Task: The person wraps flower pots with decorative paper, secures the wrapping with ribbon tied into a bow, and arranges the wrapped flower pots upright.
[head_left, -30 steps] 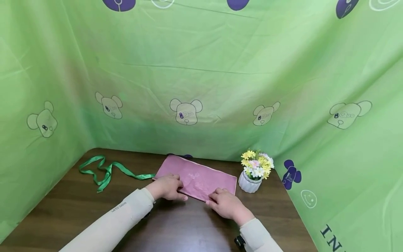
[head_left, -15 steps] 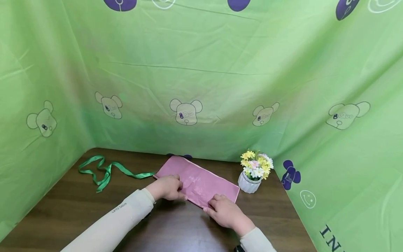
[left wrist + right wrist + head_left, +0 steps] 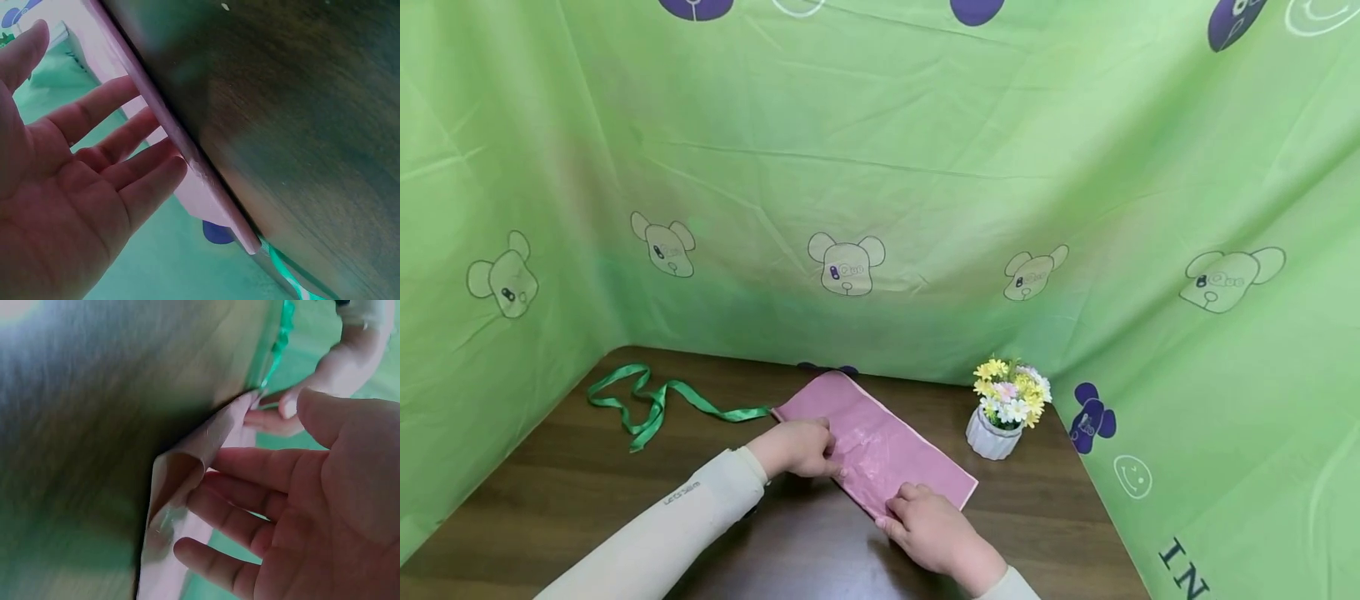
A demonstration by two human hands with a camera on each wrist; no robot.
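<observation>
A folded pink sheet with pale edges (image 3: pixel 887 433) lies slanted on the table, shiny and creased in the middle. My left hand (image 3: pixel 801 447) rests at its near long edge, toward the left end. In the left wrist view the spread fingers (image 3: pixel 150 187) touch the sheet's rounded fold (image 3: pixel 203 178), thumb held apart. My right hand (image 3: pixel 928 525) lies on the near right part of the sheet. The right wrist view shows its extended fingers (image 3: pixel 250 462) against the sheet (image 3: pixel 215 428), whose layers gape at the end; the thumb stands away.
A green ribbon (image 3: pixel 658 408) lies in loose curves at the left, one end reaching the sheet's left corner. At the right stands a white ribbed pot (image 3: pixel 994 435) of yellow, white and pink flowers (image 3: pixel 1011 392). Green printed cloth (image 3: pixel 850 167) hangs behind and at both sides of the brown table (image 3: pixel 587 492).
The sheet's right end has swung toward me, away from the flower pot, and my right hand has come nearer with it. My left hand has stayed almost in place.
</observation>
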